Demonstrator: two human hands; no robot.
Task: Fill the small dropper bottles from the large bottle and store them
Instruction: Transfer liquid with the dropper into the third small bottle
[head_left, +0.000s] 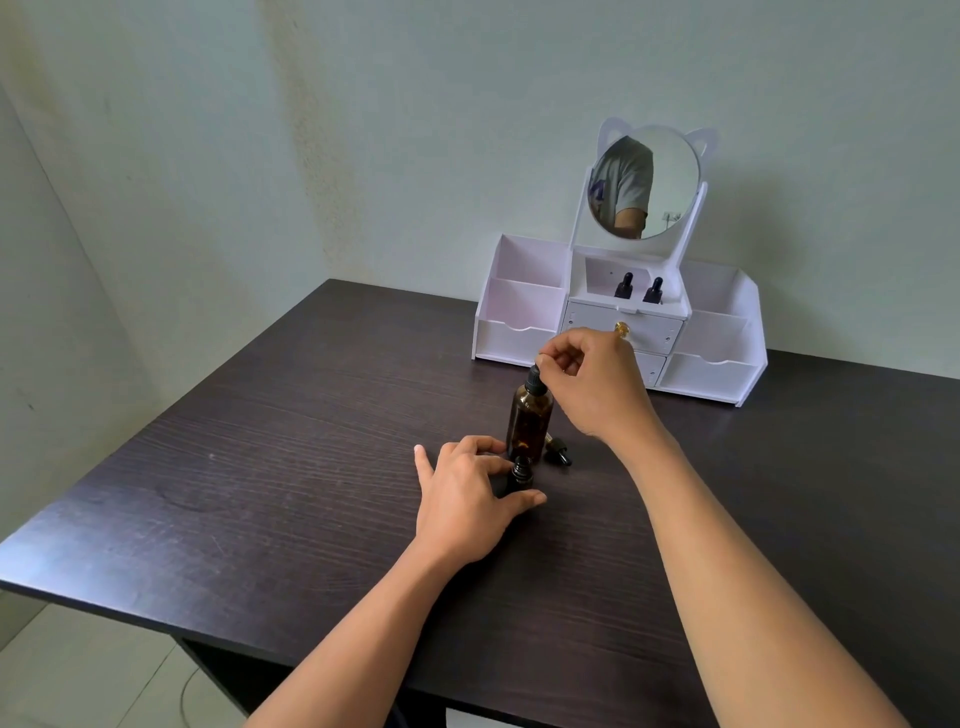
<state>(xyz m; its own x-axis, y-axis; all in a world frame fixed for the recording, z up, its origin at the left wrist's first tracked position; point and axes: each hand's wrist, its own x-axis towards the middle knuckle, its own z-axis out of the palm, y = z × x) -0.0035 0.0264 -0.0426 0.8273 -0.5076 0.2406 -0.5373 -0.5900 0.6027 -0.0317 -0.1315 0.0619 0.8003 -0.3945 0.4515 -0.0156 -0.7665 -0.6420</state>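
A large amber bottle (530, 421) stands upright on the dark table (311, 441). My right hand (597, 379) pinches the black dropper cap (535, 379) at the large bottle's top. Just in front, my left hand (467, 499) holds a small dark dropper bottle (521, 474) standing on the table with its neck uncapped. A loose small black dropper cap (558, 451) lies on the table to the right of the large bottle. Two small dropper bottles (638, 288) stand in the middle shelf of the white organizer (519, 322).
The white organizer with a round cat-ear mirror (647, 182) stands at the table's back right, with side compartments and small drawers. A wall runs behind it. The table's front edge (156, 618) is near me, floor below.
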